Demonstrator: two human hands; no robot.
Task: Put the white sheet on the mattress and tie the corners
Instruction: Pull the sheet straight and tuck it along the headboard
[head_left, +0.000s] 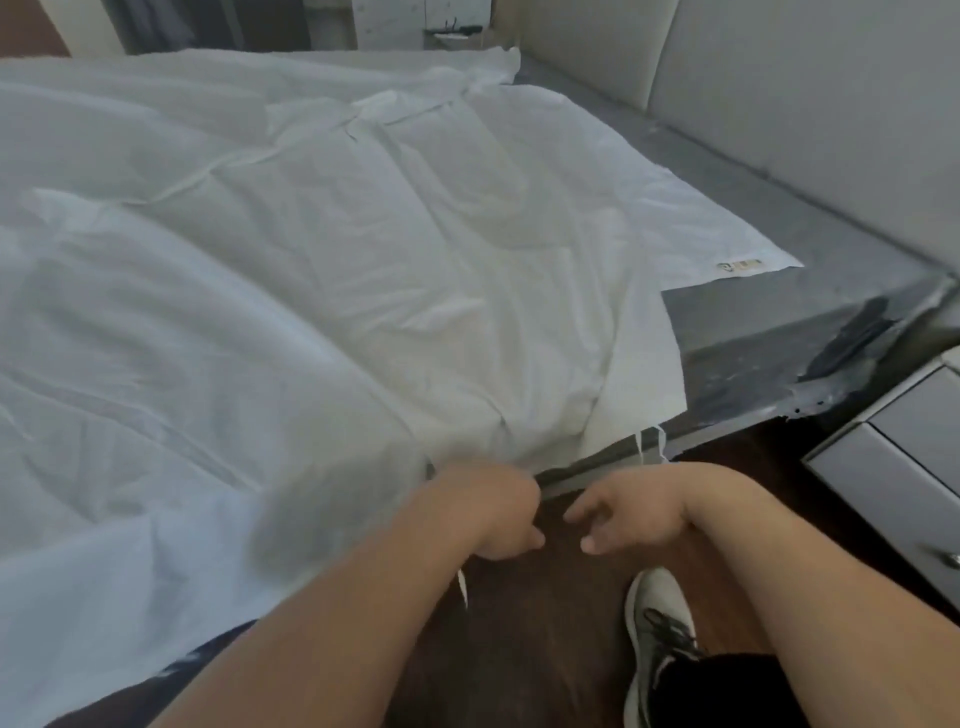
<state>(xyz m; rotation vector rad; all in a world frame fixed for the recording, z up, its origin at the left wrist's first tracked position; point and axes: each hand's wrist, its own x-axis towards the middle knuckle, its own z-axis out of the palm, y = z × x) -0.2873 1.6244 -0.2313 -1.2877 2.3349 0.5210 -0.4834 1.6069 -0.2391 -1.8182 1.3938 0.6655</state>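
White sheet lies crumpled over most of the mattress, bunched toward the near edge and hanging off it on the left. The near right corner and the strip along the headboard are still bare grey. One sheet corner with a small label lies flat on top, well short of the mattress corner. Thin tie strings dangle at the near edge.

Left hand: fingers curled at the sheet's hem, looks like it's gripping cloth or a tie, but motion blur means I can't tell for sure. A short strip of white hangs below the wrist. Right hand: fingers spread and loose, holding nothing, just beside the left and below the mattress edge.

Risks from here, as I judge it:
- Sheet is skewed. Tying this spot first would lock in the offset, so the labelled corner won't reach its mattress corner.
- A one-hand pull on the hem drags the whole bunch off the near edge onto the floor.
- Loose strings are thin and easy to lose in the folds, or to tie to the wrong partner.
- Shoe sits close to the hanging cloth, so stepping on it is possible.
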